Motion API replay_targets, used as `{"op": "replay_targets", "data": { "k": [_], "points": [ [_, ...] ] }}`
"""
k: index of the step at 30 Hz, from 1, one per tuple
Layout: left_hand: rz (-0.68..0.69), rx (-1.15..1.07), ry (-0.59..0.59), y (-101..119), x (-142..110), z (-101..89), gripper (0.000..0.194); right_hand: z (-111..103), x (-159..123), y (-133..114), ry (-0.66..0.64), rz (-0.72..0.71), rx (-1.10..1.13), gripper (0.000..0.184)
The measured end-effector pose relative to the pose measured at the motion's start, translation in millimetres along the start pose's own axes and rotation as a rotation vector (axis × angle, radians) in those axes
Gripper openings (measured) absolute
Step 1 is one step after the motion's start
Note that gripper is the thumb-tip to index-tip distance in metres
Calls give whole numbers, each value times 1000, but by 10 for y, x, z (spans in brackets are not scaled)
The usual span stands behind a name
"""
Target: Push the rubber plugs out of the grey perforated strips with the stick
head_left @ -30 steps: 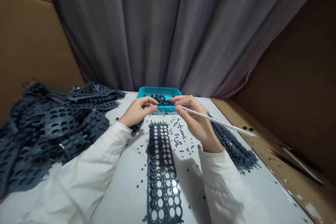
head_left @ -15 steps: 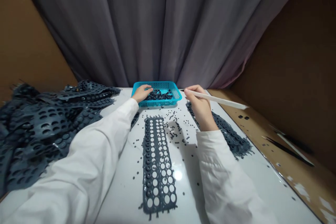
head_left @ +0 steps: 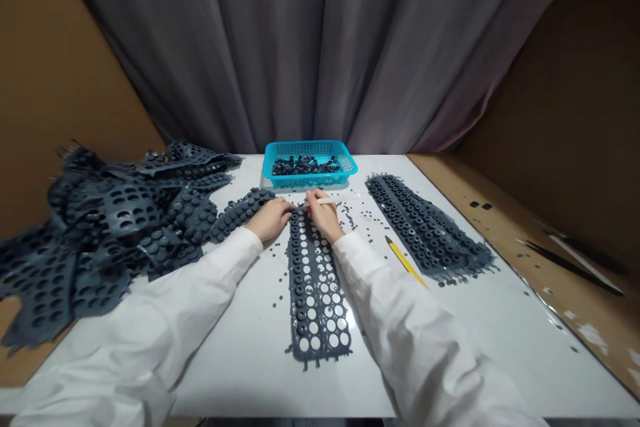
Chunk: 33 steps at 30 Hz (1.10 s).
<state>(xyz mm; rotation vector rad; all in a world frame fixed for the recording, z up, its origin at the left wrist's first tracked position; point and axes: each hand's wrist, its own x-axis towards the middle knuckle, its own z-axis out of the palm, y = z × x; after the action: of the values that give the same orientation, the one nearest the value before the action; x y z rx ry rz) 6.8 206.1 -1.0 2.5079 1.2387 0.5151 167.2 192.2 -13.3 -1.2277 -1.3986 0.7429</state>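
Note:
My left hand rests at the top end of a perforated dark grey rubber strip, its fingers against the strip's edge. My right hand pinches a thin white stick just above that strip. The stick's tip is hidden behind my fingers. Small round dark rubber pieces lie scattered around both hands. Beyond them stands a turquoise plastic basket holding a heap of dark rubber pieces.
A large pile of punched rubber sheets lies at the left, and another strip lies at the right beside a yellow tool. Tweezers lie on cardboard right of the white table.
Both hands have moved back from the basket to the top of the near strip, carrying the white stick. The view has tilted down, showing more of the table.

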Motion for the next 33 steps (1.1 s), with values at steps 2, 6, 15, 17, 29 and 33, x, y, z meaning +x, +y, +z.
{"op": "replay_targets", "data": {
  "k": [2,6,15,17,29,33],
  "points": [
    [16,3,18,-27,12,8,28,69,-42,82,-16,-27,-27,35],
    [46,0,13,-88,62,17,27,66,-46,121,-32,-52,-84,35],
    [76,-42,39,-169,54,56,20,65,-36,149,-70,-68,-115,36],
    [81,-51,54,-167,45,68,19,57,-38,147,-72,-73,-119,36],
    [110,-40,99,-179,40,122,15,96,-59,127,-97,-160,-255,31],
    [110,-14,119,-189,35,148,15,116,-99,81,-115,-234,-487,26]
  ]
}}
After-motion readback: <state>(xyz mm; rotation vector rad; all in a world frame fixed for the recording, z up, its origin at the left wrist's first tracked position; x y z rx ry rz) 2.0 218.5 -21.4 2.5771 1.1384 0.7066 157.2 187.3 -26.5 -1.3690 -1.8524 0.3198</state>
